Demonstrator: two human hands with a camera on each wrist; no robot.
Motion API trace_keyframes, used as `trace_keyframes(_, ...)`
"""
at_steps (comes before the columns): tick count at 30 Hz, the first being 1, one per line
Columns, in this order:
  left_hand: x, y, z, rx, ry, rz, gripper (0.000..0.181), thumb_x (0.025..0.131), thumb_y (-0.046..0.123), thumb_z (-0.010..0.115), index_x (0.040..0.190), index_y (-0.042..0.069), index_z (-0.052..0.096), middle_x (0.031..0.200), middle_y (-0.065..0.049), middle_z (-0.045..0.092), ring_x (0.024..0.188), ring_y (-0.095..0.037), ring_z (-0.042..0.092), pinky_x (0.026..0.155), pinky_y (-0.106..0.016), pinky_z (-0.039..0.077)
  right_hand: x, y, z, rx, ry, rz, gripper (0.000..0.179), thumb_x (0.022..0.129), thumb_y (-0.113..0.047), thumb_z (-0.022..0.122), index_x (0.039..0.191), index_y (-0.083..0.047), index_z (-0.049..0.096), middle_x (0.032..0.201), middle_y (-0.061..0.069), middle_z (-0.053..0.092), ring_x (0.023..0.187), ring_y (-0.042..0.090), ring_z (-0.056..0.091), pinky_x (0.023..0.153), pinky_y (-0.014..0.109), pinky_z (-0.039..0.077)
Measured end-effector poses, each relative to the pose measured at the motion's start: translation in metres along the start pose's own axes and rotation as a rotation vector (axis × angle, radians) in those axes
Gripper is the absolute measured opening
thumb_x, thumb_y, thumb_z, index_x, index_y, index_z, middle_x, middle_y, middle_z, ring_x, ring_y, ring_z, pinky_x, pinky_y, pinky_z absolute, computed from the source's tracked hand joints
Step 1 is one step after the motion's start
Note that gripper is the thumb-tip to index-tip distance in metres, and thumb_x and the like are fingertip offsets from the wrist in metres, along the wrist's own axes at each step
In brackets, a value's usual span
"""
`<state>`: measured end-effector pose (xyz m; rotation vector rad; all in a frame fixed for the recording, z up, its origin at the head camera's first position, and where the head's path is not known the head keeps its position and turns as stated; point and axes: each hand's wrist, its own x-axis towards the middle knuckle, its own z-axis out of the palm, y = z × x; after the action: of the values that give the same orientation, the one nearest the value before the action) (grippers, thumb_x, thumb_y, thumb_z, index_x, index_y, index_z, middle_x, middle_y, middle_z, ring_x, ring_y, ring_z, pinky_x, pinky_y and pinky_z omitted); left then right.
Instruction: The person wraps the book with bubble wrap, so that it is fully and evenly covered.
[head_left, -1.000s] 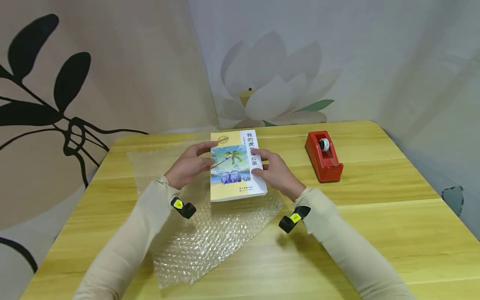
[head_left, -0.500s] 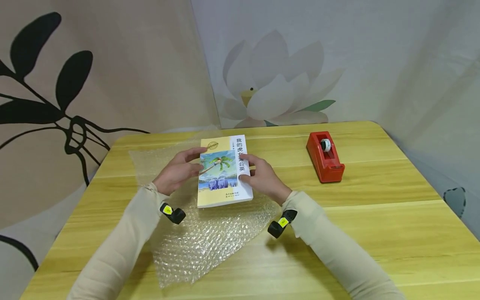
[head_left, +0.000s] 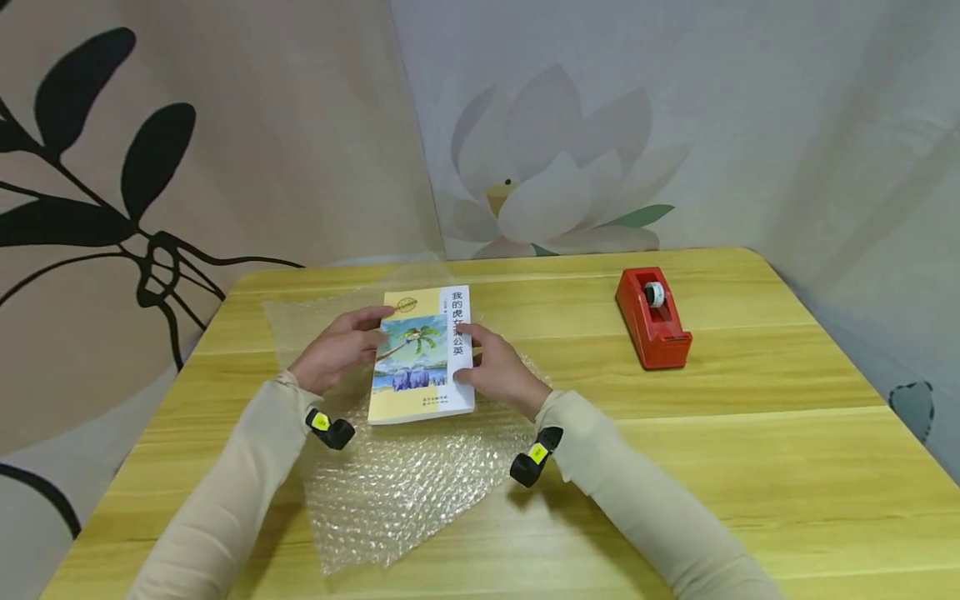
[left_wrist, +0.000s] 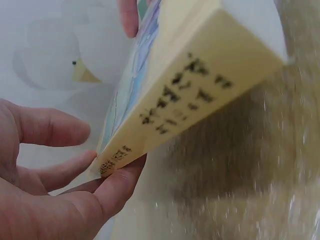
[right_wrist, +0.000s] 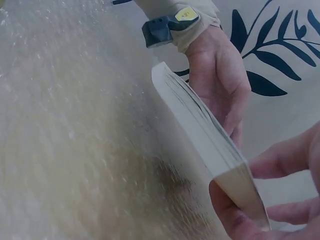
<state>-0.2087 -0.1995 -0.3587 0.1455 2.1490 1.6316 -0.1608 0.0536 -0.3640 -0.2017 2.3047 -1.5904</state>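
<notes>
A paperback book (head_left: 414, 358) with a yellow and white cover and a beach picture is held between both hands, raised over a sheet of bubble wrap (head_left: 420, 492). At its left edge, my left hand (head_left: 332, 352) grips the spine side, fingers reaching beneath the book (left_wrist: 185, 95) in the left wrist view. The right hand (head_left: 506, 373) pinches the opposite edge, fingertips on the cover. In the right wrist view the page block of the book (right_wrist: 200, 130) faces the camera, with a finger of the right hand (right_wrist: 295, 195) under a corner.
A red tape dispenser (head_left: 654, 329) holding a white-cored roll stands at the right of the wooden table (head_left: 750, 467). Behind the table hangs a curtain (head_left: 787, 125) printed with a large flower. Dark printed leaves (head_left: 157, 158) show at the left.
Both hands have carried the book left and slightly toward the person, more fully over the bubble wrap. The grip looks the same, and the tape dispenser has stayed put.
</notes>
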Motion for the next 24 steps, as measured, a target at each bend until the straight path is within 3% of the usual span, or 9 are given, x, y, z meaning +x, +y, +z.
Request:
trace_keyframes(9, 0.002, -0.008, -0.014, 0.075, 0.026, 0.008, 0.085, 0.081, -0.014, 0.046, 0.16, 0.006, 0.021, 0.164, -0.023, 0.018, 0.058, -0.008, 0.034, 0.057, -0.023, 0.037, 0.015, -0.003, 0.016, -0.016, -0.029, 0.006, 0.085, 0.084, 0.006, 0.067, 0.159, -0.009, 0.028, 0.132, 0.017, 0.06, 0.109, 0.028, 0.067, 0.08, 0.031, 0.059)
trace_keyframes(11, 0.004, -0.009, -0.016, 0.089, 0.03, 0.004, 0.087, 0.078, -0.015, 0.047, 0.159, 0.006, 0.021, 0.164, -0.023, 0.017, 0.064, -0.011, 0.038, 0.058, -0.024, 0.039, 0.018, -0.002, 0.018, -0.035, -0.028, 0.013, 0.086, 0.083, 0.006, 0.067, 0.159, -0.009, 0.028, 0.13, 0.018, 0.063, 0.109, 0.027, 0.068, 0.081, 0.031, 0.06)
trace_keyframes(14, 0.007, -0.01, -0.018, 0.11, 0.04, -0.01, 0.087, 0.078, -0.016, 0.047, 0.159, 0.004, 0.022, 0.164, -0.024, 0.018, 0.086, -0.018, 0.047, 0.063, -0.024, 0.043, 0.022, -0.003, 0.02, -0.063, -0.033, 0.02, 0.086, 0.084, 0.005, 0.067, 0.159, -0.009, 0.027, 0.13, 0.018, 0.065, 0.109, 0.027, 0.069, 0.082, 0.032, 0.059)
trace_keyframes(18, 0.01, -0.011, -0.021, 0.146, 0.054, -0.019, 0.084, 0.081, -0.015, 0.049, 0.158, 0.002, 0.022, 0.163, -0.026, 0.019, 0.118, -0.031, 0.045, 0.066, -0.023, 0.046, 0.026, -0.006, 0.022, -0.079, -0.036, 0.025, 0.086, 0.084, 0.005, 0.066, 0.159, -0.009, 0.027, 0.133, 0.018, 0.063, 0.112, 0.027, 0.068, 0.086, 0.033, 0.059)
trace_keyframes(24, 0.014, -0.011, -0.022, 0.169, 0.072, -0.033, 0.077, 0.082, -0.016, 0.05, 0.155, -0.002, 0.028, 0.161, -0.027, 0.025, 0.114, -0.029, 0.05, 0.071, -0.021, 0.05, 0.033, -0.011, 0.026, -0.089, -0.024, 0.045, 0.089, 0.081, 0.011, 0.065, 0.159, -0.008, 0.027, 0.132, 0.018, 0.064, 0.111, 0.025, 0.067, 0.089, 0.033, 0.057)
